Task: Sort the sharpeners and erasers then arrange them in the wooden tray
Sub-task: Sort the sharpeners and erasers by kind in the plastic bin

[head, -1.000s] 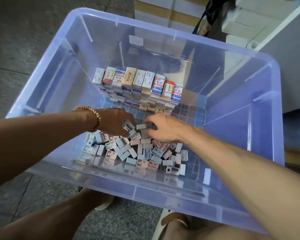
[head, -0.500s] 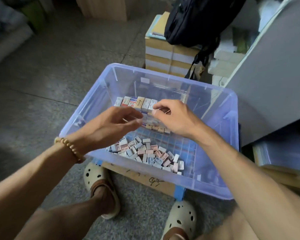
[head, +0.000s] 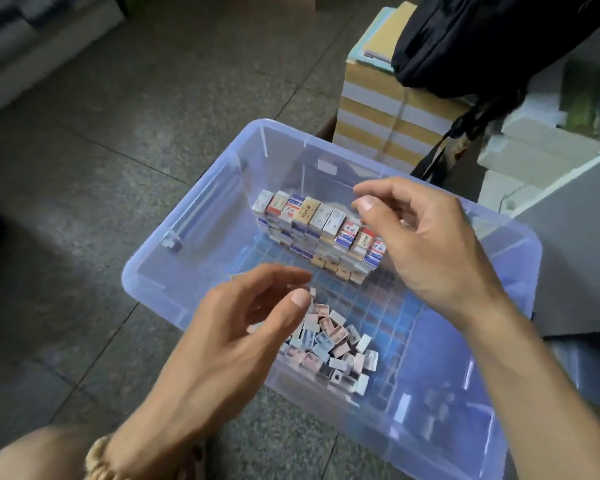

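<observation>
Your left hand (head: 243, 327), at lower centre, hangs loosely curled over the sharpeners (head: 329, 344) heaped at the near end of the plastic bin (head: 160, 271); whether it pinches one is unclear. Your right hand (head: 420, 244) hovers with relaxed, bent fingers holding nothing above the erasers (head: 312, 226), stacked upright in rows, probably to keep the kinds apart. No wooden tray shows.

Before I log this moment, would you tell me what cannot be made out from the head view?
- Left hand: it may pinch one small piece at the fingertips; motion blur prevents certainty.
- Right hand: anything between thumb and fingers is blurred.
- Sharpener pile: its near-left part is covered by the left hand.
- Eraser stack: labels too small and blurred to read; right end behind the right hand.
- Wooden tray: not in view.
- Clear bin: near corner cut off by the bottom edge.
</observation>
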A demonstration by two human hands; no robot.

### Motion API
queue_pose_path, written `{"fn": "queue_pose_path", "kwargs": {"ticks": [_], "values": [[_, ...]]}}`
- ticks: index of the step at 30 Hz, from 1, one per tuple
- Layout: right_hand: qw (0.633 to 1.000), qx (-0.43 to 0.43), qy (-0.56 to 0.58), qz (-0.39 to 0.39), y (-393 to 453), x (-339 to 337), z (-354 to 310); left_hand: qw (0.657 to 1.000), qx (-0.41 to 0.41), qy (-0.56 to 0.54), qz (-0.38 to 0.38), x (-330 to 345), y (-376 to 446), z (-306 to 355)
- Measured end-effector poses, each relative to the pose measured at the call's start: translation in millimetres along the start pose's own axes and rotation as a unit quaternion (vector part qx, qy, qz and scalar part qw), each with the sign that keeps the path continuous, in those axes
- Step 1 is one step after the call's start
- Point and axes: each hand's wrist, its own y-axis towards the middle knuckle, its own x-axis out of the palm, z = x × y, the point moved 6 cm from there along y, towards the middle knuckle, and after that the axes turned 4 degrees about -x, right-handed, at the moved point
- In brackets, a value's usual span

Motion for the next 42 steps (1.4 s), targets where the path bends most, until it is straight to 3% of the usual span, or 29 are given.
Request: {"fn": "queue_pose_path", "kwargs": {"ticks": [10,17,24,27,32,35,38,42], "values": [[0.981,0.101,-0.048,-0.161,7.6,-36.0,-55.9,0.965,-0.187,-0.105,0.148,28.1,-45.8,47.0],[0.963,0.109,-0.120,-0.216,39.6,-39.8,-80.8,0.869,-0.262,-0.184,0.377,28.2,-84.0,44.3],[0.950,0.087,-0.192,-0.231,76.7,-12.7,-36.5,0.787,-0.333,-0.132,0.501,57.3,-97.8,10.0],[0.939,0.072,-0.234,-0.242,93.8,5.2,-2.5,0.735,-0.367,-0.126,0.555,73.2,-95.9,-14.6],[0.922,0.016,-0.313,-0.226,125.3,19.8,38.9,0.719,-0.405,-0.145,0.545,113.4,-68.7,-39.8],[0.917,0.069,-0.294,-0.259,136.0,20.1,70.2,0.697,-0.418,-0.112,0.572,121.4,-64.8,-45.5],[0.910,0.030,-0.302,-0.284,138.4,23.1,79.6,0.678,-0.427,-0.089,0.591,120.1,-65.9,-47.7],[0.916,0.008,-0.291,-0.275,141.6,22.0,76.0,0.681,-0.403,-0.099,0.604,118.4,-62.6,-40.3]]}}
